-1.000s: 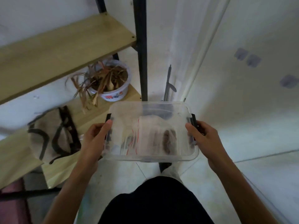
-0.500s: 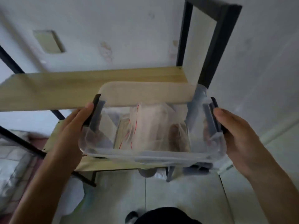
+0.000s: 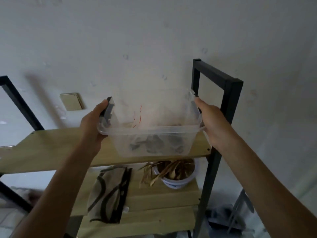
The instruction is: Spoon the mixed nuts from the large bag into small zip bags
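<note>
— What have the hands got?

— I see both on a clear plastic box [image 3: 151,141]. My left hand [image 3: 93,125] grips the left end, thumb up along the dark latch [image 3: 107,109], fingers curled under the rim. My right hand [image 3: 210,121] grips the right end the same way, thumb lying along the rim.

— Where is the box?

— Held at the right end of the upper shelf [image 3: 51,150] of a black-framed rack [image 3: 228,103], over its front edge. I cannot tell whether its bottom touches the board.

— And the task's things?

— Inside the box. Clear zip bags [image 3: 139,115] with red lines stand near the middle, and dark lumps [image 3: 154,143] lie on the bottom behind the front wall; too blurred to say that they are nuts.

— Anything else on the rack?

— On the lower shelf [image 3: 154,201], a white pot of dry brown leaves [image 3: 175,174] sits toward the right end, and a beige bag with dark straps [image 3: 108,194] lies just beside it on the left, hanging over the front edge. A beige wall plate [image 3: 72,101] is on the wall behind, left of the box.
</note>
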Action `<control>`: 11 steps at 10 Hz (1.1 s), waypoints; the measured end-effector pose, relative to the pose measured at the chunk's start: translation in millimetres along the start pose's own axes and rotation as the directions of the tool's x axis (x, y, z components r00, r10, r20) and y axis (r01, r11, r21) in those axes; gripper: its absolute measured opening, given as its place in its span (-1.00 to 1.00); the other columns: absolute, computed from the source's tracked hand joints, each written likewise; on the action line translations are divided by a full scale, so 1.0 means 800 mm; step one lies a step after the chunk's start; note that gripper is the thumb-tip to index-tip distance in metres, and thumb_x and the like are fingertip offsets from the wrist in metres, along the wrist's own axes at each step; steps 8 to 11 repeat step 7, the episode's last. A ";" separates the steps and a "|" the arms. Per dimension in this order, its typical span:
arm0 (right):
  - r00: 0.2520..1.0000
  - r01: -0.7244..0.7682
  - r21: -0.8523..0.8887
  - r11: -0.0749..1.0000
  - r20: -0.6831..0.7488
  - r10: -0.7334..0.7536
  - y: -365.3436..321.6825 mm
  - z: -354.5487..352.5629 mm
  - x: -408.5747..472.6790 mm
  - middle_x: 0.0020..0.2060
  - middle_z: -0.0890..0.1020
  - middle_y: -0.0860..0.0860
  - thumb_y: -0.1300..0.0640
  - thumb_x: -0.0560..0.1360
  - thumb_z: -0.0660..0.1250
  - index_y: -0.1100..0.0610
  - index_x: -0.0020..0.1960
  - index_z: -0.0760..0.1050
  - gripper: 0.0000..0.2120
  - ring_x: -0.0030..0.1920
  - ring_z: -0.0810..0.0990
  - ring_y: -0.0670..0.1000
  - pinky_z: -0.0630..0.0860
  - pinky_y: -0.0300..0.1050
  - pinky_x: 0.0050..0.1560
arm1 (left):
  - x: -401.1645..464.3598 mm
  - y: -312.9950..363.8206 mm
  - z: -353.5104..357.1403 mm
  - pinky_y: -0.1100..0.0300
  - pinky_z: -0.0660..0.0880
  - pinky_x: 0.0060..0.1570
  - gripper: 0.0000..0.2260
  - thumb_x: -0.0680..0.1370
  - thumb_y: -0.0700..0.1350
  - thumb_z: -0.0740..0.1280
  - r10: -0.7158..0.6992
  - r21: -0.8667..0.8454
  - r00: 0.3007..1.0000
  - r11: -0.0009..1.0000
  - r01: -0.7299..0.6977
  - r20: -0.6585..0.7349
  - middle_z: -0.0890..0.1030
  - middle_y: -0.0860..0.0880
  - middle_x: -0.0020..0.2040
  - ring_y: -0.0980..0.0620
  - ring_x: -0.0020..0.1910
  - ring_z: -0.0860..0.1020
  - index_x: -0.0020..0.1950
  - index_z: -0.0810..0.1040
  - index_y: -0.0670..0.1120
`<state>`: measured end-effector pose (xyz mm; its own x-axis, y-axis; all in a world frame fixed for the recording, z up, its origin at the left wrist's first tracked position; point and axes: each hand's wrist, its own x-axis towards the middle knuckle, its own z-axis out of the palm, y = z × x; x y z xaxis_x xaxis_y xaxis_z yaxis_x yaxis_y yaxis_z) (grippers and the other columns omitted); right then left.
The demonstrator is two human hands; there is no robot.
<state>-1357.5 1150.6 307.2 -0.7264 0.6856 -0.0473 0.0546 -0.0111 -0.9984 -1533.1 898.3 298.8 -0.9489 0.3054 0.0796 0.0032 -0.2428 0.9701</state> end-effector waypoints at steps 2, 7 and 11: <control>0.992 -0.037 -0.063 0.997 -0.123 0.029 0.019 0.023 0.063 0.22 0.59 0.27 -0.16 0.63 0.24 0.16 0.05 0.58 -0.62 0.11 0.63 0.20 0.54 -0.01 0.10 | 0.053 -0.039 0.009 0.06 0.54 -0.18 -0.75 0.58 0.16 0.42 -0.085 0.106 0.996 0.991 0.085 -0.005 0.69 0.01 -0.10 -0.01 -0.14 0.62 0.05 0.70 0.00; 0.858 0.439 -0.407 0.801 -0.075 -0.509 -0.004 0.032 0.056 -0.17 0.49 0.37 0.00 0.66 0.27 0.41 -0.03 0.50 -0.58 -0.28 0.45 0.16 0.48 0.19 -0.18 | 0.083 -0.023 0.001 -0.16 0.61 0.19 -0.67 0.59 0.16 0.42 0.200 0.469 0.976 0.872 -0.139 -0.084 0.66 0.01 0.10 -0.01 0.13 0.64 0.15 0.59 -0.08; 0.858 0.439 -0.407 0.801 -0.075 -0.509 -0.004 0.032 0.056 -0.17 0.49 0.37 0.00 0.66 0.27 0.41 -0.03 0.50 -0.58 -0.28 0.45 0.16 0.48 0.19 -0.18 | 0.083 -0.023 0.001 -0.16 0.61 0.19 -0.67 0.59 0.16 0.42 0.200 0.469 0.976 0.872 -0.139 -0.084 0.66 0.01 0.10 -0.01 0.13 0.64 0.15 0.59 -0.08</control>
